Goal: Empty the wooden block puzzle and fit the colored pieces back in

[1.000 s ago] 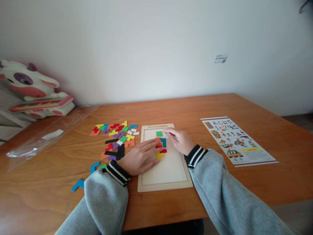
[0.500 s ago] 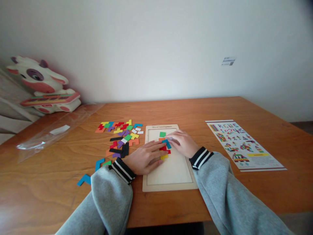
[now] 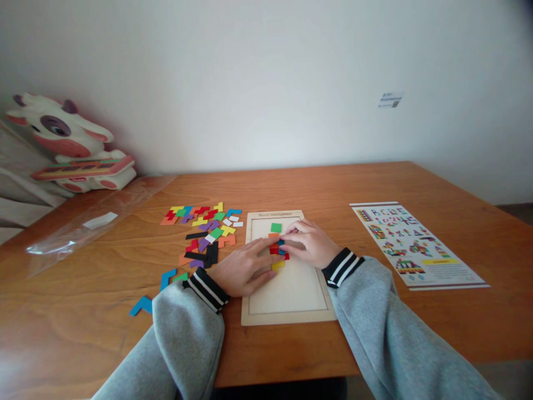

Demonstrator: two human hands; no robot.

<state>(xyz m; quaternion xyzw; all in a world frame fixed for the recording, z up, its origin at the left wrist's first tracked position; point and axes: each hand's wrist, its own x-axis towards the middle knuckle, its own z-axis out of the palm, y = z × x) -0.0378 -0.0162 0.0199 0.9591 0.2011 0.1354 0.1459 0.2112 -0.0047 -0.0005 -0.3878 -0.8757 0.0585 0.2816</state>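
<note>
A wooden puzzle board (image 3: 287, 308) lies flat in front of me. On it, a green square (image 3: 276, 228) stands at the top of a column. Beneath it come bits of an orange piece (image 3: 273, 235), a red piece (image 3: 273, 251) and a yellow piece (image 3: 278, 265), partly covered by my fingers. My left hand (image 3: 245, 268) lies over the board's left side, fingers stretched out, the tips touching the pieces. From the right, my right hand (image 3: 311, 244) has its fingers closed at a blue piece (image 3: 282, 249) set against the red one. Its fingertips hide part of that piece.
Loose coloured puzzle pieces (image 3: 216, 233) are spread left of the board, with a blue angled piece (image 3: 142, 305) nearer my left sleeve. A printed pattern sheet (image 3: 410, 244) lies right. Clear plastic wrapping (image 3: 75, 236) and a cow toy keyboard (image 3: 83, 147) are at far left.
The blue piece, tilted before, has turned more upright against the red piece under my right fingers. My left hand has stayed nearly in place, its fingertips a little closer to the blue piece.
</note>
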